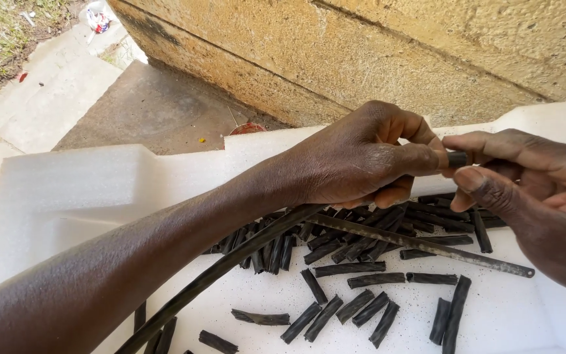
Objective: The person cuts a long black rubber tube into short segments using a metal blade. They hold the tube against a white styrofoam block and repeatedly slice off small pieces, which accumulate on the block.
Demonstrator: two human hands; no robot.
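Left hand (361,157) and right hand (525,190) both pinch one end of the long black rubber hose (230,262). Loose hacksaw blade (427,246) under the wrists could nick skin; cut black tube pieces (348,269) may roll off the white foam tray (67,190).

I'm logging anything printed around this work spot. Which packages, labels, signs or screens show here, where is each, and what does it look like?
Crumpled wrapper: on the ground at the top left, beside the concrete path; white with red and blue patches, too small to tell more.
Moulded foam packing tray: under the hands and the cut black tube pieces; white, blocky, unprinted.
No labels, signs or screens show.
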